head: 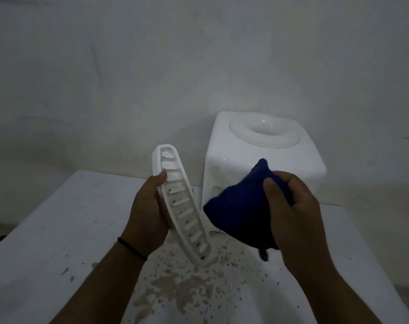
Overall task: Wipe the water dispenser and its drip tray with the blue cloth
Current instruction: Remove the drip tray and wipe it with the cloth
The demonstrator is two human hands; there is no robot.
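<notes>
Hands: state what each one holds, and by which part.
Left hand grips the drip tray along its left edge; right hand clutches the bunched blue cloth by its right side.

I count one water dispenser (264,160), white, with one round dip on its top; I count one drip tray (182,206), white too, and the slots along it are too small and blurry for me to count right; I count one blue cloth (240,206); I count two hands, one left hand (147,216) and one right hand (297,211); I count one thin black band (132,249) on the left wrist; I count one tabletop (47,265); the brown spots on it are too many for me to count.
</notes>
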